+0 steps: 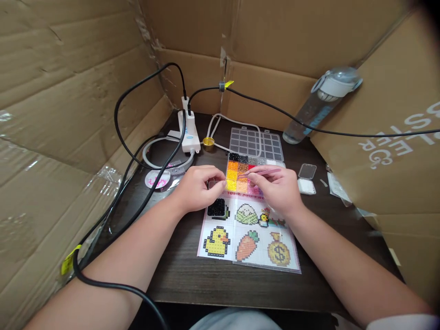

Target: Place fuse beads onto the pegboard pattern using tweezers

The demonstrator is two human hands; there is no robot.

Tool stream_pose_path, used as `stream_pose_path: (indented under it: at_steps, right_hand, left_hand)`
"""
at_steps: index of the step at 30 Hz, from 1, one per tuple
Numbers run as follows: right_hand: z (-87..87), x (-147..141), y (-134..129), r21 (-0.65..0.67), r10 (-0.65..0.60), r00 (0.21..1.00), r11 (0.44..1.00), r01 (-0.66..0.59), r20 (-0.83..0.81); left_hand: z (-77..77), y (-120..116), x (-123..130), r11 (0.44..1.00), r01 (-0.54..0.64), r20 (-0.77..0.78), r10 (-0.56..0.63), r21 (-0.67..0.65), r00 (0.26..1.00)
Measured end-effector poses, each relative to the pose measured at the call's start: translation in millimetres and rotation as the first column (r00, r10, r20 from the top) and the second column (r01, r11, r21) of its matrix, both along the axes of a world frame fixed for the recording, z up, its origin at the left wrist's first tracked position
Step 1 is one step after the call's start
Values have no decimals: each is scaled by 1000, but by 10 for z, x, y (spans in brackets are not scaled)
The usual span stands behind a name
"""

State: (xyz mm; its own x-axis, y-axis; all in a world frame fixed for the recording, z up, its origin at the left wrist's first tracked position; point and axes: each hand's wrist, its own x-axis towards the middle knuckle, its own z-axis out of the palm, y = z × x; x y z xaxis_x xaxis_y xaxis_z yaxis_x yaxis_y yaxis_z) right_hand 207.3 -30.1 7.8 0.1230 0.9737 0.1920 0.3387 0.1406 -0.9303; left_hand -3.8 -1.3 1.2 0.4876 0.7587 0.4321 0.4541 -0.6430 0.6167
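My right hand [277, 185] grips pink tweezers [264, 173], whose tips point left over the yellow and orange compartments of a sectioned bead box [233, 175]. My left hand [203, 185] is closed at the box's left edge, thumb and fingertips together; what they pinch, if anything, is too small to make out. Just below it, a small clear case of black beads [216, 207] rests on the pattern sheet [220, 263]. The sheet shows a duck, a carrot and a money bag under a clear pegboard [268, 266]. A small bead chick [264, 218] lies near my right wrist.
Behind the bead box lies its open clear lid [256, 142]. A power strip [188, 133], a gold cup [208, 144] and a round dish with pink beads [157, 178] are left. A small white-bead case [306, 186] and bottle [319, 105] stand right. Black cable [118, 110] crosses my left forearm.
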Motion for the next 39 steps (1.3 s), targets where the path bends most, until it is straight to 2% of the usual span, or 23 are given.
stream_pose_path:
  at_steps: [3, 6, 15, 33, 39]
  right_hand:
    - [-147, -64, 25, -26, -25, 1000, 999, 25, -4]
    - [-202, -63, 7, -29, -59, 998, 998, 59, -24]
    - [-235, -33, 9, -67, -47, 996, 997, 42, -82]
    - [-206, -42, -4, -48, -26, 1000, 998, 27, 17]
    - [-244, -41, 6, -71, -44, 997, 997, 39, -66]
  left_hand:
    - [-3, -5, 5, 1000, 2, 9, -2, -4, 1000]
    - [-10, -6, 14, 1000, -3, 12, 3, -7, 1000]
    - [-4, -15, 19, 1000, 2, 5, -2, -23, 1000]
    - [-2, -18, 22, 1000, -5, -1, 5, -7, 1000]
    - [-4, -7, 20, 1000, 0, 10, 0, 2, 1000]
